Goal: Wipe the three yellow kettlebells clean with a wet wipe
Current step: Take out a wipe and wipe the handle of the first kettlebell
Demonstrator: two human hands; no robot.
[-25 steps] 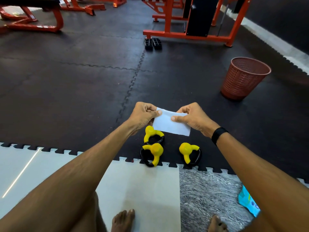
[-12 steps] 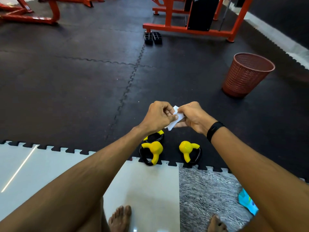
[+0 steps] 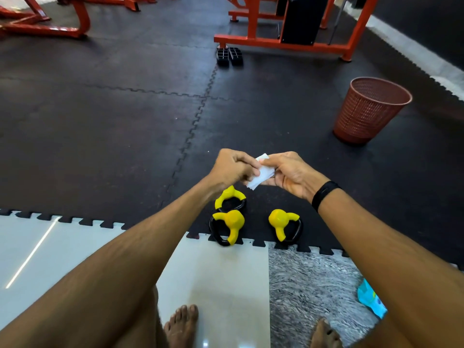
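Holding a white wet wipe [image 3: 261, 174] between them, both hands are raised above the floor in front of the person. The left hand [image 3: 232, 168] has its fingers curled and pinches the wipe's left edge; the right hand [image 3: 291, 173] pinches the right side, thumb on top and fingers beneath. The wipe appears folded into a small, layered, slightly crumpled rectangle, with its lower corner hanging free below the hands. A black band [image 3: 324, 194] sits on the right wrist.

Three yellow kettlebells lie on the black floor mat [image 3: 113, 126], close to its toothed edge. Each has a glossy yellow body and a black loop handle, and each lies on its side. The far kettlebell [image 3: 229, 198] is just below the left wrist, partly hidden by it. The near left kettlebell [image 3: 229, 226] lies just beside it, its handle reaching the mat edge. The right kettlebell [image 3: 285, 223] lies apart from the other two, to the right. Whether their surfaces are dirty or clean cannot be told.

A red mesh wastebasket [image 3: 369, 111] stands upright on the mat, well to the right. A blue packet [image 3: 370, 297] lies on the grey patterned floor tile [image 3: 306, 285] beside the right forearm. Orange gym frames [image 3: 288, 43] stand at the far side.
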